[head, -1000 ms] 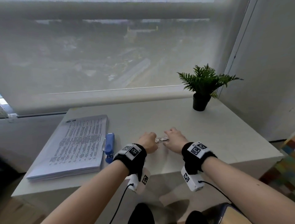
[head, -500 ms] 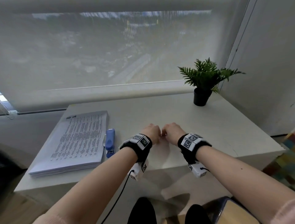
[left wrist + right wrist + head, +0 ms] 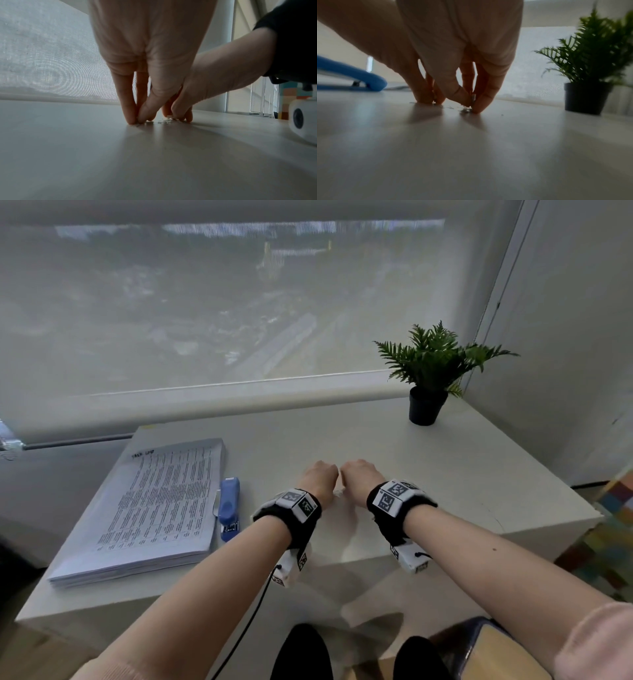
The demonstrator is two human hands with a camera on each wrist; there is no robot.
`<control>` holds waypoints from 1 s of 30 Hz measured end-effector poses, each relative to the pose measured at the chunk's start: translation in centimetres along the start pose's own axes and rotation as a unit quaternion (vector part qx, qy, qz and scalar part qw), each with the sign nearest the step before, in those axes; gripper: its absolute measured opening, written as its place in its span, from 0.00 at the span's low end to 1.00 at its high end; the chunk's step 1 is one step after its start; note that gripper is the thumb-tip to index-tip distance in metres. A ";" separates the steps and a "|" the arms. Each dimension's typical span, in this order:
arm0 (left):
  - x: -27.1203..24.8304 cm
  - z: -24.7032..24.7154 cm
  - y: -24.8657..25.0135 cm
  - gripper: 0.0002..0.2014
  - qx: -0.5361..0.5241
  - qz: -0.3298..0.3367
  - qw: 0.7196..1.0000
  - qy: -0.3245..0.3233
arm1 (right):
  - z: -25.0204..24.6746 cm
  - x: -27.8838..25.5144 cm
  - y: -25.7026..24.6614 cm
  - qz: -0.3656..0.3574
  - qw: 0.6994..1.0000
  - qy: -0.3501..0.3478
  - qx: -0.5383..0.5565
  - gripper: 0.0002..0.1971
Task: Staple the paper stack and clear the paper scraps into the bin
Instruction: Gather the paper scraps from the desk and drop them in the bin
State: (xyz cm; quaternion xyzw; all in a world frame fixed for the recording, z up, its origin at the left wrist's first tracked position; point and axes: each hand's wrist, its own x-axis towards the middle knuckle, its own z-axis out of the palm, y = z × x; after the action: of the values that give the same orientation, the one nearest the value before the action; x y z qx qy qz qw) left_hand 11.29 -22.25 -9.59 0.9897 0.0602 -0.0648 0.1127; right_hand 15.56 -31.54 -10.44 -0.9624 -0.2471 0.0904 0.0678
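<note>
Small white paper scraps point(image 3: 161, 121) lie on the white table point(image 3: 445, 491), between my two hands. My left hand point(image 3: 137, 119) stands on its fingertips, thumb and fingers pinched together on scraps at the table top. Beside it, my right hand point(image 3: 471, 107) pinches scraps point(image 3: 466, 109) between thumb and finger. From the head view both hands point(image 3: 318, 479) point(image 3: 359, 477) are knuckle to knuckle and hide most of the scraps. The printed paper stack point(image 3: 154, 508) lies at the table's left, with a blue stapler point(image 3: 228, 508) along its right edge.
A potted fern point(image 3: 428, 378) stands at the table's back right corner. A roller blind covers the window behind. The table's front edge point(image 3: 239, 587) is just below my wrists. A blue-edged tan object point(image 3: 496, 652) sits on the floor at lower right.
My hands have closed in on each other until the knuckles nearly touch. The scraps seen between them a second ago are now mostly covered by my fingers.
</note>
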 end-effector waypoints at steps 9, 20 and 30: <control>1.2 -0.7 -1.0 0.10 -0.064 -0.005 0.998 -0.008 | -0.5 0.7 3.2 0.161 0.918 0.024 0.362 0.10; 1.0 -1.7 -1.1 0.08 -0.274 -0.046 0.956 0.097 | -0.6 -1.9 4.5 0.189 0.716 0.049 0.670 0.14; 0.8 -1.0 6.9 0.11 -0.540 -0.036 0.833 0.118 | -3.5 -7.5 9.9 0.161 0.486 0.103 0.853 0.13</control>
State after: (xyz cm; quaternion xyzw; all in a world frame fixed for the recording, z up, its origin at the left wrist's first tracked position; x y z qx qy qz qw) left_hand 13.14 -28.58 -7.25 0.7688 0.1337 0.0917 0.6186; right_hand 14.46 -44.08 -7.68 -0.4589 0.1191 0.1662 0.8646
